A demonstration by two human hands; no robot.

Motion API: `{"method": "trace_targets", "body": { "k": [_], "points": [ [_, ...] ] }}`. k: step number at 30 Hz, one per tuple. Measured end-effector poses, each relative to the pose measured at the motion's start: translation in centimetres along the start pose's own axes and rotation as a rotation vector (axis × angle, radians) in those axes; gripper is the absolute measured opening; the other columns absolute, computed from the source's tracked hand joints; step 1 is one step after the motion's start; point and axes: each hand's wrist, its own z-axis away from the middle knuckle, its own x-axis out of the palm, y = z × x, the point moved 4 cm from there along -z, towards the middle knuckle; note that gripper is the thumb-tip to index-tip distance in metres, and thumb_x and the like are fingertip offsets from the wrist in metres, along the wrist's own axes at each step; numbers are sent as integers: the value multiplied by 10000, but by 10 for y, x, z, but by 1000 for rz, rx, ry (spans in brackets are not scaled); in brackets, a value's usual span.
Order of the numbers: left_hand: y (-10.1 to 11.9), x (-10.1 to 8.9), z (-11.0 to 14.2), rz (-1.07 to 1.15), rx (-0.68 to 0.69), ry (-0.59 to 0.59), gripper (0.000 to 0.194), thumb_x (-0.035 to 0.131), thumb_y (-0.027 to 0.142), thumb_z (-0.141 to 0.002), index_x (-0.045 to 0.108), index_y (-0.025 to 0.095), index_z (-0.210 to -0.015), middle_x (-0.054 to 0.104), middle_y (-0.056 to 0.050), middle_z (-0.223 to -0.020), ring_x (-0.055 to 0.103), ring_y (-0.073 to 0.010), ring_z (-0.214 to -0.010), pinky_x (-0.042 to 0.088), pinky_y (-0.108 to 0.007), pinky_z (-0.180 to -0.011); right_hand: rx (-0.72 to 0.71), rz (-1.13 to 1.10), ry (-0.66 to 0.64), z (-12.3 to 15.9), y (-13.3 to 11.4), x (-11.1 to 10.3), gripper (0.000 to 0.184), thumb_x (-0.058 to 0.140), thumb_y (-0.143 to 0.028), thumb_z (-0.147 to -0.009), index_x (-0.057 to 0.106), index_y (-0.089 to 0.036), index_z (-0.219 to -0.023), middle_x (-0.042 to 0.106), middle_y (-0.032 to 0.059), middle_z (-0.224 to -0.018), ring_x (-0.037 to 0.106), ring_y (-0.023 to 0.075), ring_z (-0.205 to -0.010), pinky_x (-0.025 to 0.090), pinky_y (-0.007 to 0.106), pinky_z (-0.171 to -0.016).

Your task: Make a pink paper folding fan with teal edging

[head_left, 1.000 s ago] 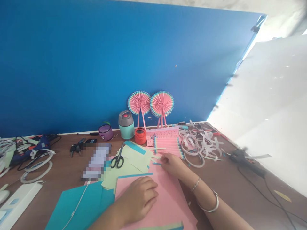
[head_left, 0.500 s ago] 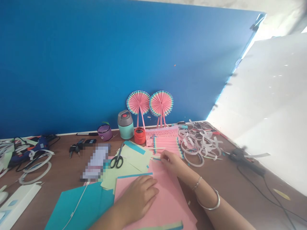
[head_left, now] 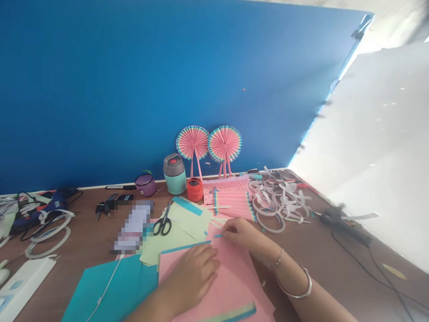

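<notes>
My left hand (head_left: pixel 192 275) lies palm down on a pink paper sheet (head_left: pixel 231 281), fingers loosely curled and pressing it flat. My right hand (head_left: pixel 239 231) is at the sheet's far edge, its fingertips pinched on a small teal paper strip (head_left: pixel 218 235). A thin teal strip (head_left: pixel 186 246) runs along the pink sheet's upper left edge. Just beyond my right hand lies a pleated pink paper piece (head_left: pixel 234 204).
Scissors (head_left: pixel 163 222) lie on pale green sheets (head_left: pixel 181 223). Teal paper (head_left: pixel 117 286) lies at the lower left. Two pink paper fans (head_left: pixel 209 145), a mint flask (head_left: pixel 174 173), an orange tape roll (head_left: pixel 195 189) stand at the blue wall. White tape rings (head_left: pixel 278 201) and a glue gun (head_left: pixel 342 219) lie at right.
My right hand has drawn back slightly toward me with the small teal strip pinched in its fingertips. My left hand has stayed on the pink sheet.
</notes>
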Motion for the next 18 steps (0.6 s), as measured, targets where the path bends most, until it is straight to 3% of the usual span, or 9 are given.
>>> {"method": "trace_targets", "body": {
  "k": [3, 10, 18],
  "points": [
    [1, -2, -1, 12, -6, -19, 217, 482, 188, -886, 603, 205, -1065, 627, -58, -1157, 521, -225, -1114, 437, -406, -980, -12, 41, 6, 0, -4, 4, 111, 477, -153, -717, 512, -152, -612, 488, -27, -597, 402, 103, -580, 283, 218, -517],
    [2, -4, -3, 43, -2, -22, 201, 483, 173, -875, 600, 216, -1033, 621, -55, -1127, 498, -222, -1107, 421, -396, -977, -129, 164, 51, -2, -13, 15, 148, 453, -98, -707, 398, -176, -593, 446, -12, -649, 440, 142, -687, 341, 245, -619],
    [0, -5, -3, 71, -38, -7, 189, 490, 185, -876, 626, 236, -996, 630, -37, -1094, 473, -234, -1131, 401, -423, -995, -63, 182, 82, -6, -6, 18, 107, 469, -127, -700, 445, -166, -603, 486, 5, -686, 457, 150, -697, 353, 254, -622]
  ]
}}
